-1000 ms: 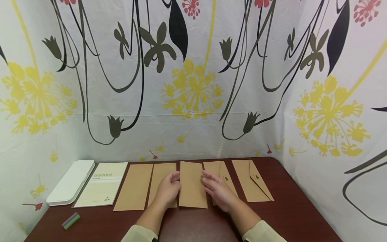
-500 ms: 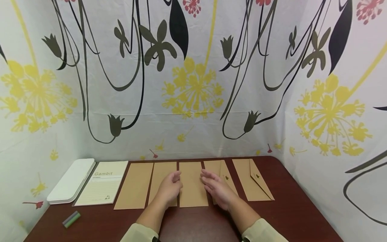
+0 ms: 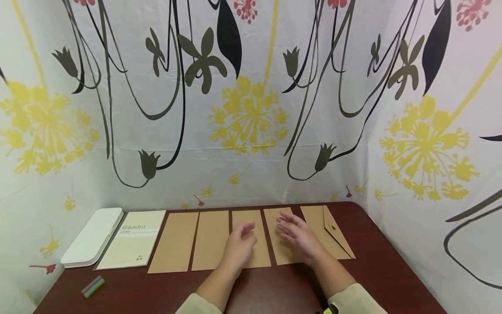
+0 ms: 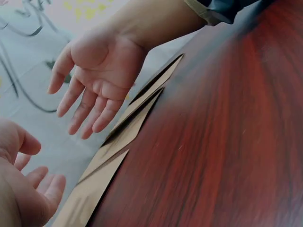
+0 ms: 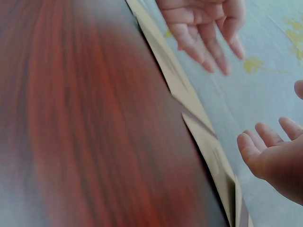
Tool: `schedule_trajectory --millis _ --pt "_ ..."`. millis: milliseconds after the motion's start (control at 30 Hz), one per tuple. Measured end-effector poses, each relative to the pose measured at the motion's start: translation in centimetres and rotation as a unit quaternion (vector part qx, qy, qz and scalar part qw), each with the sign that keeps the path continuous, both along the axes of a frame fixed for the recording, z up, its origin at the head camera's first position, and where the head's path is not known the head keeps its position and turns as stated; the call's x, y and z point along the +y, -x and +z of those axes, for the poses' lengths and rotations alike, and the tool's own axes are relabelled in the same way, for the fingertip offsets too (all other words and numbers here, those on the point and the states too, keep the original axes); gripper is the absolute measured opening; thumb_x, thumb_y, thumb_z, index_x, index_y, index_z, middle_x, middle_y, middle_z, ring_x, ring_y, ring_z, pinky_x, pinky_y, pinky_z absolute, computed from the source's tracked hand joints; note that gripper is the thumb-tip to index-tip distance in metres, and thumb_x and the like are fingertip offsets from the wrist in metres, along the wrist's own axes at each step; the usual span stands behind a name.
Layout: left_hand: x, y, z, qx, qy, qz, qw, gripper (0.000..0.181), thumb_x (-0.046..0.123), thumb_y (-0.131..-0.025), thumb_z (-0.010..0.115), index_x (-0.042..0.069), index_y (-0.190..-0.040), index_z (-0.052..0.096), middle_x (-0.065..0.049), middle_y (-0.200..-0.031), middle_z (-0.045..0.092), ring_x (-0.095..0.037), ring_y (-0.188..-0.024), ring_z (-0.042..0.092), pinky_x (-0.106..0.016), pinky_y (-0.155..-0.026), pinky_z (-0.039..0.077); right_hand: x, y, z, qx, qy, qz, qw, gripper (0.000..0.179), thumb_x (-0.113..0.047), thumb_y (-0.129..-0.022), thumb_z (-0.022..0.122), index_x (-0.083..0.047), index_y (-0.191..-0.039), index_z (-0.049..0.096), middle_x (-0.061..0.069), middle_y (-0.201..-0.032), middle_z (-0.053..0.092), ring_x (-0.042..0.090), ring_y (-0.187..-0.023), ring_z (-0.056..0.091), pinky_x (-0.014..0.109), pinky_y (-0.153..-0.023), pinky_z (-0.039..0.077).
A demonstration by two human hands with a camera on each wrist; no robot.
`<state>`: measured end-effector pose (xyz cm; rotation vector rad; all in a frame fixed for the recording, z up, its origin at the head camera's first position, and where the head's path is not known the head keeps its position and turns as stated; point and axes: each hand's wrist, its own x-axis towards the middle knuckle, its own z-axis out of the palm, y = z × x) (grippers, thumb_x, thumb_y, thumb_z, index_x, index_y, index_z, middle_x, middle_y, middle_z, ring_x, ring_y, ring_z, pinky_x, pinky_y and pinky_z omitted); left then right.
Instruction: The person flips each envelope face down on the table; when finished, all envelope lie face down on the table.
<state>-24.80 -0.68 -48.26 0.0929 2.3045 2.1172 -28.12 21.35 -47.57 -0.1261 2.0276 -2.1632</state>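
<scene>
Several brown paper envelopes lie flat in a row. My left hand (image 3: 240, 244) is held over the third envelope (image 3: 260, 255), thumb and fingers loosely bent, holding nothing. Over the right part of the fourth envelope (image 3: 274, 244) is my right hand (image 3: 300, 235), its fingers extended and slightly bent. Both palms face each other, as the left wrist view shows with the right palm (image 4: 106, 66) above the envelopes' near edges. The rightmost envelope (image 3: 317, 226) shows its flap and a small dark emblem. To the left lie two plain envelopes (image 3: 174, 240), the first and second.
A cream notebook (image 3: 131, 244) marked "Gambit" lies left of the envelopes, beside a white flat case (image 3: 94, 235). A small green and grey stick-like piece (image 3: 93, 286) sits near the front left. Flower-patterned cloth (image 3: 255, 183) hangs behind the dark red table (image 3: 372, 279).
Both hands have moved right, from either side of the third envelope to around the fourth. The flap line and emblem seen earlier on the fourth envelope are no longer visible; the right hand covers part of it.
</scene>
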Motion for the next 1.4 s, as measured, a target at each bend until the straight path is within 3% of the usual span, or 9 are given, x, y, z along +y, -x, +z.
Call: schedule_trajectory --millis 200,367,567,733,933,1167,1400 --pt "2.4 -0.3 0.0 -0.005 -0.037 -0.002 0.9993 0.048 0.007 -0.098 0.061 0.009 -0.146 0.06 -0.013 -0.153 0.061 -0.038 -0.144 0.056 -0.053 -0.117 0.051 3.2 -0.6 -0.1 -0.006 -0.008 0.001 1.0 0.064 -0.027 -0.111 0.057 -0.006 -0.166 0.033 0.026 -0.172 0.035 0.041 -0.156 0.042 0.046 -0.122 0.047" --pt "4.7 0.1 -0.6 -0.001 -0.065 -0.005 0.9979 0.043 0.007 -0.102 0.059 0.005 -0.144 0.06 -0.016 -0.15 0.062 -0.038 -0.141 0.058 -0.049 -0.114 0.054 5.7 -0.5 -0.3 -0.003 -0.017 0.017 0.9997 0.068 -0.031 -0.113 0.054 -0.004 -0.168 0.026 0.026 -0.173 0.032 0.043 -0.158 0.039 0.048 -0.123 0.047" --pt "6.5 0.9 -0.7 0.001 -0.047 0.007 0.9989 0.042 0.009 -0.101 0.058 0.008 -0.143 0.061 -0.013 -0.149 0.063 -0.035 -0.137 0.061 -0.052 -0.114 0.053 7.3 0.1 -1.1 -0.006 -0.011 0.013 0.9998 0.07 -0.032 -0.111 0.056 -0.006 -0.169 0.025 0.025 -0.173 0.033 0.044 -0.159 0.037 0.046 -0.121 0.05" --pt "6.5 1.4 -0.7 -0.002 -0.016 0.018 0.9997 0.048 0.01 -0.099 0.061 0.011 -0.146 0.06 -0.008 -0.152 0.062 -0.037 -0.144 0.056 -0.055 -0.12 0.049 7.1 0.4 -1.7 -0.009 0.003 0.021 0.9997 0.073 -0.032 -0.112 0.056 -0.005 -0.17 0.021 0.025 -0.174 0.029 0.043 -0.16 0.034 0.046 -0.122 0.048" --pt "5.8 1.1 -0.7 -0.014 0.006 -0.02 0.9997 0.059 0.016 -0.097 0.062 0.008 -0.155 0.051 -0.014 -0.16 0.054 -0.043 -0.149 0.05 -0.06 -0.122 0.044 7.3 0.3 -1.6 -0.013 0.004 0.028 0.9995 0.074 -0.033 -0.111 0.057 -0.008 -0.171 0.02 0.023 -0.176 0.027 0.044 -0.161 0.032 0.051 -0.126 0.043" --pt "5.9 0.9 -0.6 -0.026 0.017 -0.043 0.9986 0.066 0.019 -0.096 0.067 0.008 -0.158 0.048 -0.019 -0.163 0.05 -0.046 -0.151 0.047 -0.062 -0.123 0.043 7.6 0.0 -1.3 -0.02 0.003 0.018 0.9996 0.073 -0.032 -0.111 0.057 -0.008 -0.17 0.021 0.023 -0.176 0.027 0.045 -0.161 0.032 0.055 -0.127 0.041" --pt "6.5 0.9 -0.6 -0.028 0.021 -0.061 0.9976 0.065 0.022 -0.096 0.07 0.008 -0.156 0.051 -0.018 -0.164 0.051 -0.044 -0.154 0.045 -0.062 -0.124 0.042 8.3 -0.3 -1.3 -0.013 -0.009 -0.002 0.9999 0.07 -0.031 -0.112 0.054 -0.006 -0.17 0.022 0.024 -0.175 0.026 0.046 -0.158 0.036 0.048 -0.123 0.047"
